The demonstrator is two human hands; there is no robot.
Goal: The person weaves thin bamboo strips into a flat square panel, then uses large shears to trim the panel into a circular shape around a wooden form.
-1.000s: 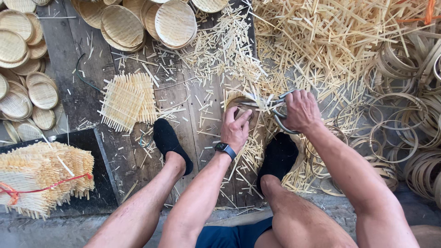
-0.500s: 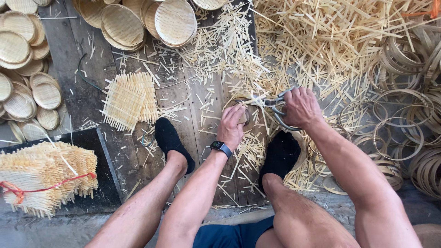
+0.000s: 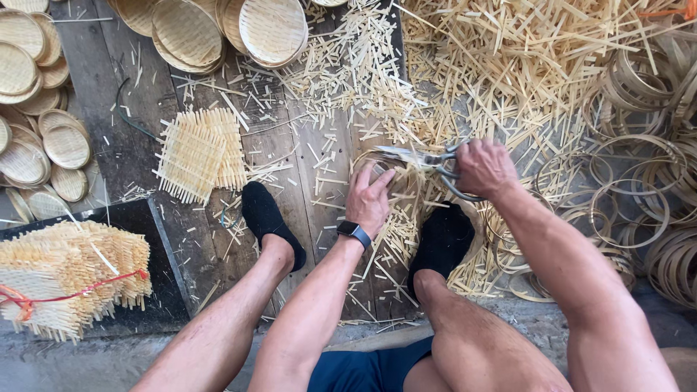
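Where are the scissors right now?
In the head view, the scissors are in the right hand, just right of centre, blades pointing left over the woven bamboo piece that the left hand presses down, above the right foot.
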